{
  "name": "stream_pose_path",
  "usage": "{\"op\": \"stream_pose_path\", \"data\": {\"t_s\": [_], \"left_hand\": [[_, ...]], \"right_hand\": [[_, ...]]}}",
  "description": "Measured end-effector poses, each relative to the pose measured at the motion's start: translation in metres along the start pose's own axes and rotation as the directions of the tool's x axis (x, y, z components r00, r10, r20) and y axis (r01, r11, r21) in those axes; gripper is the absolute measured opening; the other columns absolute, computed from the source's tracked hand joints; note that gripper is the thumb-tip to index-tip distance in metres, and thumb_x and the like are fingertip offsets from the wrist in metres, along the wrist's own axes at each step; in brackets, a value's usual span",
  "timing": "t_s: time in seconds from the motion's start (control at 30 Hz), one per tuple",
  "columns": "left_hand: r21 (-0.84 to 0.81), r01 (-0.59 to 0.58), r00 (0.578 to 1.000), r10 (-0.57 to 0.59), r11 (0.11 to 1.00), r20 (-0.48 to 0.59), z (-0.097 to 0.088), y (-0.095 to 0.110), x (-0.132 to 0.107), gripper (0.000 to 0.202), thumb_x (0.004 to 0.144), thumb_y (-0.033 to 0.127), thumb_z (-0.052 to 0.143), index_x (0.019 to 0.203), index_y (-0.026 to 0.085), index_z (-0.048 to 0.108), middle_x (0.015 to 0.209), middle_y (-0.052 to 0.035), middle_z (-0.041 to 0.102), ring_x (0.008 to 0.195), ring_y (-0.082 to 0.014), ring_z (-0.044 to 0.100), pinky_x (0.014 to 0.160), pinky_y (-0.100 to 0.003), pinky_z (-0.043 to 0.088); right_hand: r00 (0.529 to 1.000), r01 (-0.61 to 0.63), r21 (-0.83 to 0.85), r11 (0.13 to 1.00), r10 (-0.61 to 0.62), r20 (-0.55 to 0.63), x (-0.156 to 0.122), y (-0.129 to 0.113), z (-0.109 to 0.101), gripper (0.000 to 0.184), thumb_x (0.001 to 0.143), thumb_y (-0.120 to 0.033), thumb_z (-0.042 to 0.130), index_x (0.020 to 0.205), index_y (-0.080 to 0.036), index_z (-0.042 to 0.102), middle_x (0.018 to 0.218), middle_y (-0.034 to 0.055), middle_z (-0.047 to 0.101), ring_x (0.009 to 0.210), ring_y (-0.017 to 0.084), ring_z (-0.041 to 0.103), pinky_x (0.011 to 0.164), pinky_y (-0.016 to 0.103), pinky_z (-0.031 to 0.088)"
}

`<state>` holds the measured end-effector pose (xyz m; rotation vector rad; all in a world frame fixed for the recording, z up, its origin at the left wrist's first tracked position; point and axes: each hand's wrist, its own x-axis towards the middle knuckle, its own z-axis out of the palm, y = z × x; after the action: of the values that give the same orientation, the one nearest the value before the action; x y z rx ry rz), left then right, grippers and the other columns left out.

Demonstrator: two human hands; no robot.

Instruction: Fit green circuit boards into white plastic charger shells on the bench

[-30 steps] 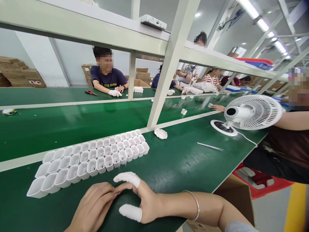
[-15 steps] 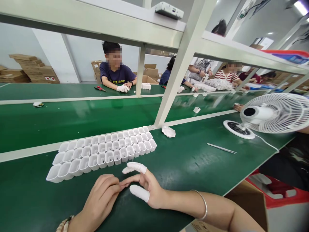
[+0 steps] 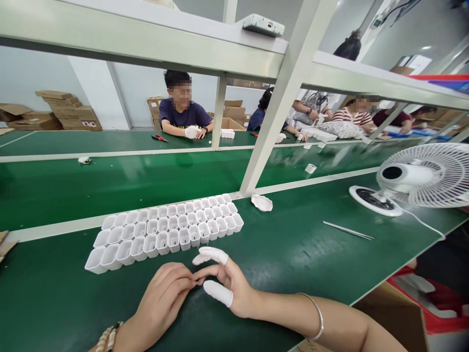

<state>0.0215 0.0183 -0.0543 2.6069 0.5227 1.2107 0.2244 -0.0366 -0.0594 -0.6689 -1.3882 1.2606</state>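
left hand curled, fingertips pinching a bare fingertip of right hand | right hand spread, white finger cots on thumb and forefinger | both low on green surface | white cup tray at 12 o'clock, near, apart

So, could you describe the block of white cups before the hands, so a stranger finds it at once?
Find the slanted white post standing on the green bench. Left of its foot, just beyond the left hand and right hand, lies the block of white cups. It alone is three long rows of small open cups; the crumpled white piece nearby is single.
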Motion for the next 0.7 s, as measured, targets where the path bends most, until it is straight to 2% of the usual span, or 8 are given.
{"op": "stream_pose_path", "data": {"t_s": [0.27, 0.43, 0.7], "left_hand": [[0.032, -0.003, 1.000, 0.004, 0.999, -0.015, -0.002, 0.005, 0.003, 0.012, 0.095, 0.012, 0.053, 0.098, 0.020, 0.062, 0.090, -0.0025, 0.071, 0.087, -0.0147, 0.064, 0.083, -0.028, 0.050], [0.011, 0.009, 1.000, -0.009, 1.000, -0.013, -0.002, 0.006, 0.006, 0.009, 0.095, 0.012, 0.055, 0.097, 0.019, 0.061, 0.087, -0.0027, 0.068, 0.084, -0.0142, 0.060, 0.079, -0.025, 0.048], [0.041, 0.003, 1.000, -0.003, 0.999, -0.011, 0.002, 0.003, 0.004, 0.007, 0.095, 0.014, 0.056, 0.094, 0.019, 0.060, 0.085, -0.0030, 0.064, 0.083, -0.0154, 0.058, 0.076, -0.026, 0.048]], "right_hand": [[0.978, -0.180, 0.231, 0.956, 0.199, -0.065, 0.008, -0.003, 0.000, 0.050, 0.089, -0.036, 0.071, 0.131, -0.025, 0.048, 0.120, 0.0083, 0.060, 0.094, 0.019, 0.072, 0.087, 0.039, 0.054], [0.970, -0.193, 0.327, 0.925, 0.231, -0.081, 0.010, -0.002, 0.000, 0.047, 0.088, -0.035, 0.072, 0.129, -0.023, 0.052, 0.114, 0.0066, 0.062, 0.091, 0.020, 0.073, 0.081, 0.036, 0.053], [0.970, -0.192, 0.307, 0.932, 0.229, -0.088, 0.012, 0.002, -0.003, 0.048, 0.088, -0.034, 0.072, 0.131, -0.022, 0.053, 0.114, 0.0069, 0.064, 0.091, 0.020, 0.072, 0.079, 0.035, 0.054]]}}
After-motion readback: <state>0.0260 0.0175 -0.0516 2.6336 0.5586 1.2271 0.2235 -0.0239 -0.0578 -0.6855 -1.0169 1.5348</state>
